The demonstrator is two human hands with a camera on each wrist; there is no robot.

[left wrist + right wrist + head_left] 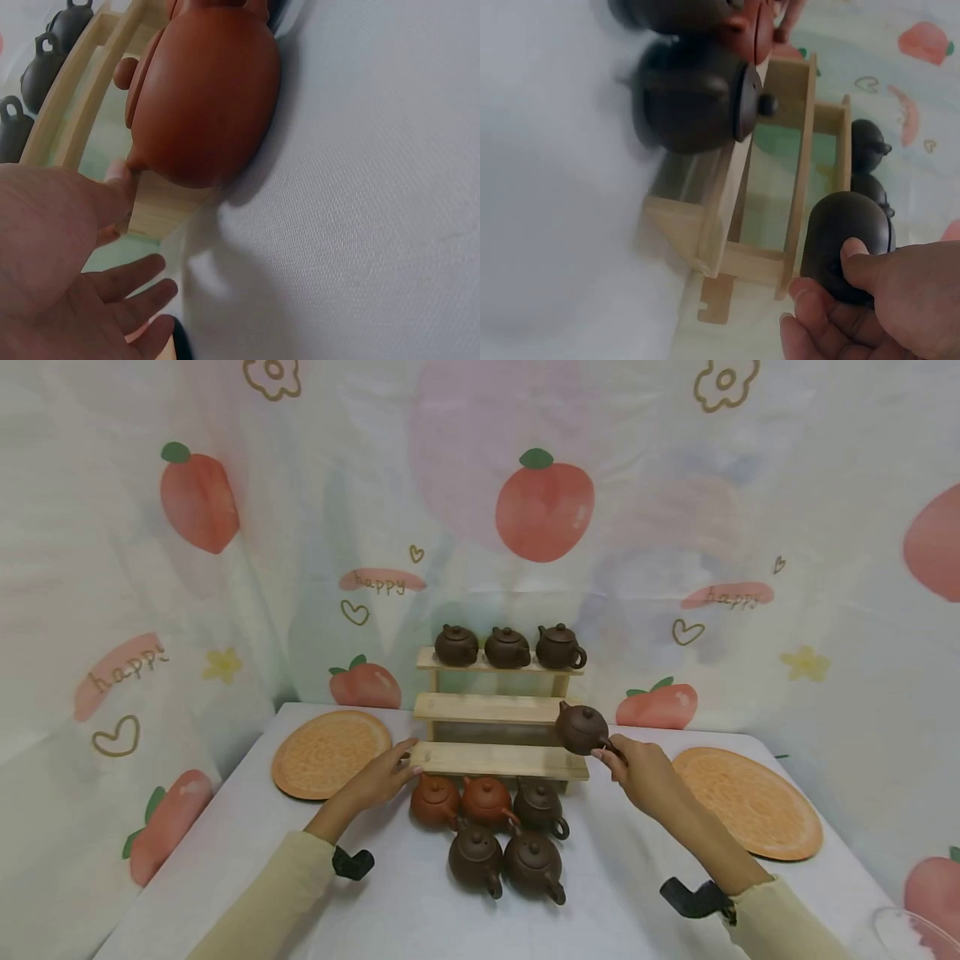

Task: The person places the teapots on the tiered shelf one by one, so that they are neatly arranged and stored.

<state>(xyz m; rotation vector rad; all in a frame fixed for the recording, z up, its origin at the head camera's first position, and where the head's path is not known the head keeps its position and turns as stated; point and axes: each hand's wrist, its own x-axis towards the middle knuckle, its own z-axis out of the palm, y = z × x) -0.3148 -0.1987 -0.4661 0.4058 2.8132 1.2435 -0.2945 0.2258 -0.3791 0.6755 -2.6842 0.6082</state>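
Observation:
My right hand holds a dark brown teapot by its handle side, raised at the right end of the middle shelf. In the right wrist view the thumb presses on that teapot. At the left end of the lowest plank, my left hand pinches the wooden tiered stand between thumb and forefinger, the other fingers spread. Three dark teapots stand in a row on the top shelf. Before the stand are two reddish-brown teapots and three dark brown teapots.
A round orange-tan mat lies left of the stand and another round mat lies to the right. A clear container shows at the bottom right corner. A fruit-printed cloth hangs behind the white table.

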